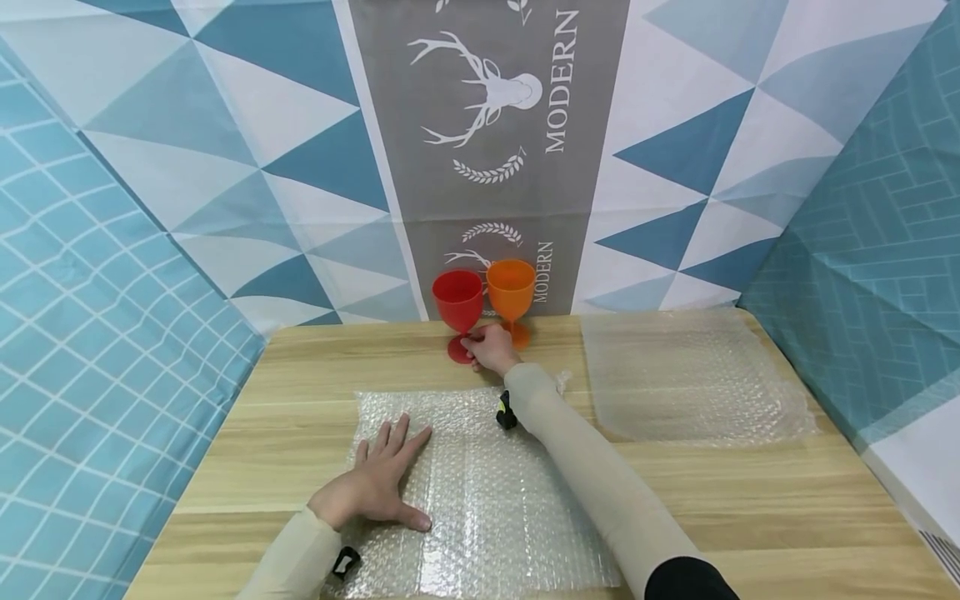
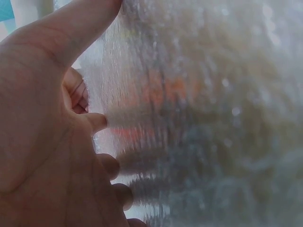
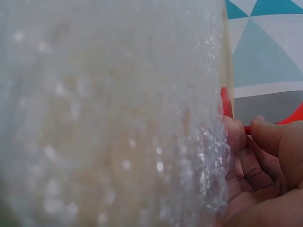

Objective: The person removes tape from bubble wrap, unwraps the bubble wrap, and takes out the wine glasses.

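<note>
A red goblet (image 1: 458, 302) stands upright at the back of the table. My right hand (image 1: 495, 350) pinches its stem between thumb and fingers; the right wrist view shows part of the red stem (image 3: 247, 130) there. Close by on the right is an orange goblet (image 1: 512, 287), its lower part partly behind that hand. In front lies a sheet of bubble wrap (image 1: 487, 492), spread flat. My left hand (image 1: 378, 483) rests on its left side with the fingers spread. Bubble wrap fills much of both wrist views, blurred.
Another sheet of bubble wrap (image 1: 667, 375) lies at the back right of the wooden table (image 1: 292, 417). Patterned cloth (image 1: 300, 167) hangs directly behind the goblets, and blue cloth covers both sides.
</note>
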A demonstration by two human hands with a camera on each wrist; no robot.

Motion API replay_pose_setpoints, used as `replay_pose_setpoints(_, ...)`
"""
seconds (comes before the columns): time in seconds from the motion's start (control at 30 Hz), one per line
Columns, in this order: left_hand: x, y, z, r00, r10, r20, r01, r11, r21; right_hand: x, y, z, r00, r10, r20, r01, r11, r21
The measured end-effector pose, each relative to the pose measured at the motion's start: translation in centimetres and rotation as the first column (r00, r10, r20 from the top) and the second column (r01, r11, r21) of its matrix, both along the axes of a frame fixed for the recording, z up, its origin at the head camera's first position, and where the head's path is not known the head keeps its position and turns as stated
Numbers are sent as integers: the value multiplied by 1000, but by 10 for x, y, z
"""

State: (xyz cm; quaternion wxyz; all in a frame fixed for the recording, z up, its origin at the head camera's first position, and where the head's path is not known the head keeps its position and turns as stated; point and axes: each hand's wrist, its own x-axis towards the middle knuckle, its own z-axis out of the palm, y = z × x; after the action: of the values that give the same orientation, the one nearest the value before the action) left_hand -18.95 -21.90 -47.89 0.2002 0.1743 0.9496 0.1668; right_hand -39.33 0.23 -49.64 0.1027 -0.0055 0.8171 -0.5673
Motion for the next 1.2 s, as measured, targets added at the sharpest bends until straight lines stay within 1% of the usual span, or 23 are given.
replay_pose_setpoints(0.17,1,0,0,1000,7,2,-7,1000,6,-4,-1,-3,999,-12,44,13,999,-38)
replay_pose_setpoints(0.37,1,0,0,1000,6,-1,-6,1000,9,-8,-3,-6,998,-21,64,25,998,-56)
replay_pose_setpoints(0.57,1,0,0,1000,3,-4,-3,1000,10,-8,-4,-6,997,-40,64,43,998,-47)
replay_pose_setpoints(0.8,1,0,1,1000,0,-14,0,1000,8,-11,-3,-5,996,-43,82,49,996,-79)
replay_pose_setpoints(1.2,0,0,-1,1000,3,1,-3,1000,7,-9,-2,-3,995,-39,87,48,992,-114)
